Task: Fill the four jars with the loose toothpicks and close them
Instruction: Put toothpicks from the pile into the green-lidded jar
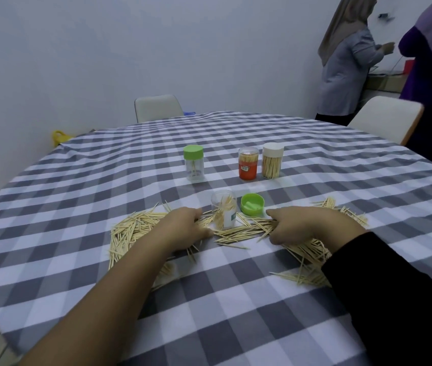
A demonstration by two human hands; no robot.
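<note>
- Toothpicks (238, 231): pale wooden sticks, loose heap on checked tablecloth (209, 313), spread both sides of open jar (224, 208).
- Open jar upright, partly filled, between the 2 hands, just beyond the fingertips; green lid (252, 203) lies inverted right beside it.
- Left hand (184, 228) palm down, fingers curled onto sticks; right hand (302, 227) curled, gathering a bunch.
- Sticks lie mostly crosswise; both hands about equally near.
- 3 capped jars (246, 163) stand farther back.
</note>
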